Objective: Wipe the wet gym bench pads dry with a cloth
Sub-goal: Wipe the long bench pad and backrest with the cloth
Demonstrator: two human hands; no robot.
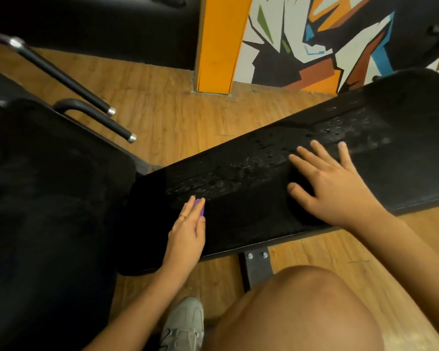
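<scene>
The right hand lay flat on the bench pad, fingers straight and fanned wide, thumb out to the near left. It pressed down on a darker rounded patch that I took to be the cloth, black against black, so its edges were hard to make out. A spread palm would put weight over as much of the cloth as possible, which suits a wiping pass. The left hand rested on the near left part of the same pad, fingers close together, a ring on one of them. A small purple thing showed between the fingertips, but I could not tell what it was, nor whether it was pinched or only pressed. That hand probably steadied the person leaning over the bench. The pad ran from near left to far right. A band of water beads glistened along its far side just beyond the right fingertips, while the near strip looked matte, so drying seemed partly done. Below the pad's near edge sat a metal bracket with two bolts, and nearer still a bare knee and a grey shoe. A second black pad and chrome-tipped handles stood left. An orange pillar and a painted mural rose beyond the wood floor. No brand, label or writing was readable anywhere.
</scene>
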